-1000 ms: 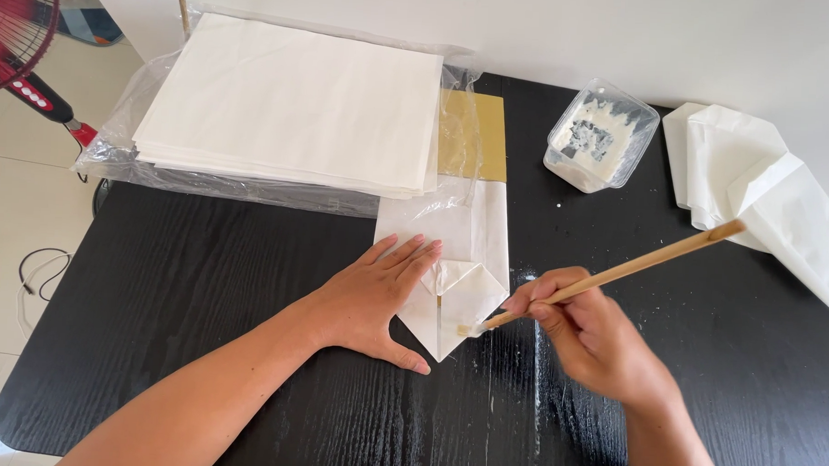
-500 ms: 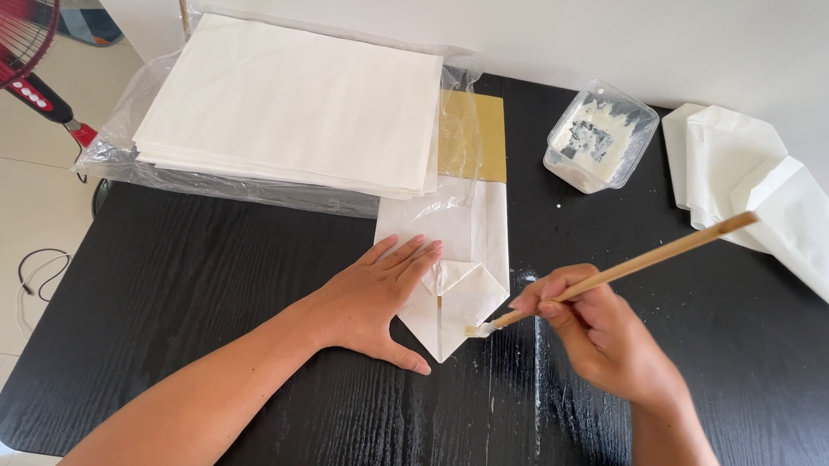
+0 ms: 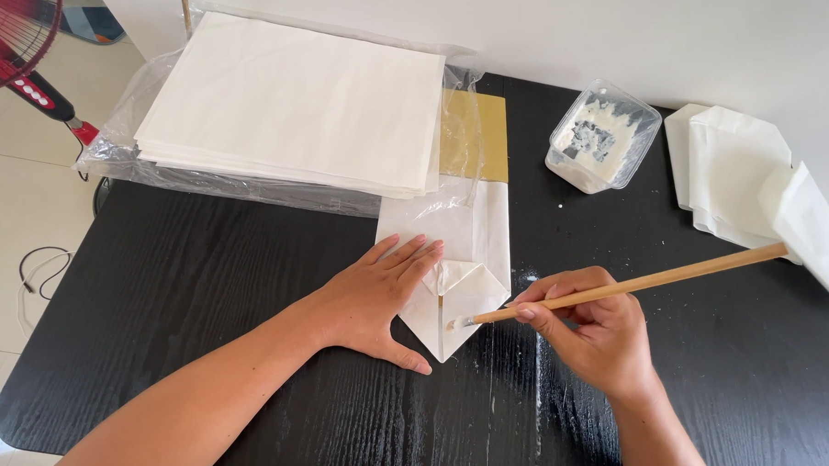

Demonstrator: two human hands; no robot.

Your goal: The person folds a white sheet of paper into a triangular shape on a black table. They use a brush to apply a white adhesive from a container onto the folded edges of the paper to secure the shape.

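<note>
On a black desk [image 3: 201,281], the left hand [image 3: 375,301] lies flat, pinning a folded white paper bag [image 3: 473,253] steady while the right hand [image 3: 595,336] grips a wooden brush [image 3: 633,285], tip on its fold.

A home room used for craft work is suggested: black wooden surface [image 3: 201,281], tiled floor [image 3: 11,210], red standing fan [image 3: 17,35], white wall [image 3: 623,38].

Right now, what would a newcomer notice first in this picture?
At the centre of the black table, the left hand presses flat on a folded white paper bag, while the right hand holds a wooden brush with its tip on the fold. Behind lies a wrapped stack of white sheets.
</note>
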